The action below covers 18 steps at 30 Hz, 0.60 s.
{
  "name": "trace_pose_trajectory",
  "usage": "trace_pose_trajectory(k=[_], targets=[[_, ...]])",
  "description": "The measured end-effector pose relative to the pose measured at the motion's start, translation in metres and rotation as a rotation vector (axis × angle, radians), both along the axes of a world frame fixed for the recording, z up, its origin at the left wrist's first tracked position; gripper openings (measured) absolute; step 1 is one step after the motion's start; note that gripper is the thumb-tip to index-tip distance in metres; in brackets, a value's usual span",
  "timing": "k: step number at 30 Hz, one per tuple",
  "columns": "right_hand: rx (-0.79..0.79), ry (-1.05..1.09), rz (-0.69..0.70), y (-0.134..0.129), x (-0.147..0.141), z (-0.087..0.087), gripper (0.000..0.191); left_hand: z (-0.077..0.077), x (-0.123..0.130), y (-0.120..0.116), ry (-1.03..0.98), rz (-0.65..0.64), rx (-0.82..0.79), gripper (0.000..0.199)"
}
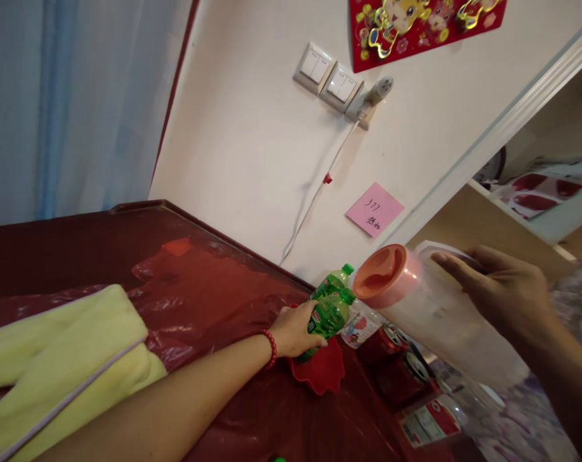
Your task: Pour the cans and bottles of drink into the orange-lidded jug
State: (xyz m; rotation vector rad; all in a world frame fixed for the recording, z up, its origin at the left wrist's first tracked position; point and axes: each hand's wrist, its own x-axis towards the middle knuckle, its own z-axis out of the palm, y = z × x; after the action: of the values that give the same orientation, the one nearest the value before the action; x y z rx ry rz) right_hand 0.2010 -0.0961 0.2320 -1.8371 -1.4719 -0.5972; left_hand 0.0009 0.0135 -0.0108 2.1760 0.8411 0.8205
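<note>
My left hand (293, 330), with a red bead bracelet on its wrist, is closed round a green plastic bottle (330, 314) with a green cap. Just behind it stands a second green bottle (336, 280). Under the held bottle, a red scalloped dish (322, 373) rests on the table; whether the two touch I cannot tell. On the right, my right hand (507, 282) grips the handle of a translucent pitcher (445, 321), tilted so that its orange lid (382, 276) points left, close to the bottle caps. The pitcher's lower end is blurred.
Red drink cans (410, 375) and a clear labelled container (432, 420) stand right of the dish. A yellow towel (79, 353) lies on the left of the dark red table (213, 295). A white cable (314, 199) runs down the wall beside a pink note (375, 208).
</note>
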Motion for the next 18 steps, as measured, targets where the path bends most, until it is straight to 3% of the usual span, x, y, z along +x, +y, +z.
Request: trace_pose_trajectory(k=[18], targets=[[0.026,0.004,-0.011,0.0014,0.0021,0.0009,0.062,0.0013,0.0003,-0.0002,0.01,0.004,0.011,0.075]])
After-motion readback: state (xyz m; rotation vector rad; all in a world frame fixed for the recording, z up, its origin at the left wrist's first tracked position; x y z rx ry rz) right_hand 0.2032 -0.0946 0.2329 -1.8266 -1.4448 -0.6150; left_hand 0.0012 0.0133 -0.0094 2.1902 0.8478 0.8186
